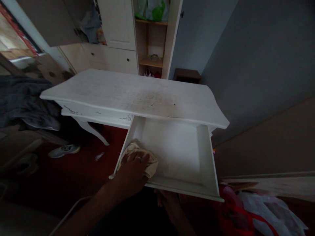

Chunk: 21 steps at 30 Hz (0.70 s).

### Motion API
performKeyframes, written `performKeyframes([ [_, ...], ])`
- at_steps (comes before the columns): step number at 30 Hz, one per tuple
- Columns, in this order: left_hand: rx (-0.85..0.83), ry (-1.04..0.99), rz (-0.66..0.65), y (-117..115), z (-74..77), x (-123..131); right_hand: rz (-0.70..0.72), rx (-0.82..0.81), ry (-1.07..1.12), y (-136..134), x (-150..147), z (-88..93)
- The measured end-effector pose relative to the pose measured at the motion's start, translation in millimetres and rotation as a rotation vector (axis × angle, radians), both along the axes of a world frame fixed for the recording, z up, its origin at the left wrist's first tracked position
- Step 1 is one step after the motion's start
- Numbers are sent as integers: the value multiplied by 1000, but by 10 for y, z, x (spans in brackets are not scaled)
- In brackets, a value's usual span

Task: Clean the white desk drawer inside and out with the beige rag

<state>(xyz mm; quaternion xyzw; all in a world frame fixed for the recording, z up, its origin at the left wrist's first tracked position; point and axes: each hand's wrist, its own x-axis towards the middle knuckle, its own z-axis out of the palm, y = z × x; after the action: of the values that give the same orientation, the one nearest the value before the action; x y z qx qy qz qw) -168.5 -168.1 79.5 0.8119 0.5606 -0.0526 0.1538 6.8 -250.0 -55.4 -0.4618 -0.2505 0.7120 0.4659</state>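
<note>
The left hand (134, 170), with a ring (138, 158) on one finger, gripped a bunched beige cloth (152, 166) and held it inside the pulled-out drawer (179, 147), in the corner at about eight o'clock from the drawer's middle. The cloth lay against the drawer's floor and near side wall, its loose folds spreading out around the fingers. The right hand (168, 198) was at the drawer's six o'clock, low and just under the front edge; it was dim there and partly hidden, so I could not tell whether it grasped the drawer front or was merely close to it. The drawer stuck out toward the person from a white desk (108, 85), whose top stretched across from ten to two o'clock and bore a dark, smudged patch (157, 98) just beyond the drawer. At eleven o'clock, behind the desk, stood a white wardrobe (118, 26), with open shelves (154, 62) beside it at twelve. Dark grey fabric (27, 101) was heaped at nine o'clock, and a light shoe (64, 150) lay on the reddish floor (86, 170) between eight and nine. Between four and five were a red bag (236, 216) and a white plastic bag (283, 213), side by side.
</note>
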Motion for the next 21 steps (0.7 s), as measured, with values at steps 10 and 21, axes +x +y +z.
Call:
performKeyframes([
  [10,-77,-37,77,273,-304,115,16,21,-13,-18,42,13],
  [21,122,5,69,869,-273,203,19,4,-15,-18,70,-190],
])
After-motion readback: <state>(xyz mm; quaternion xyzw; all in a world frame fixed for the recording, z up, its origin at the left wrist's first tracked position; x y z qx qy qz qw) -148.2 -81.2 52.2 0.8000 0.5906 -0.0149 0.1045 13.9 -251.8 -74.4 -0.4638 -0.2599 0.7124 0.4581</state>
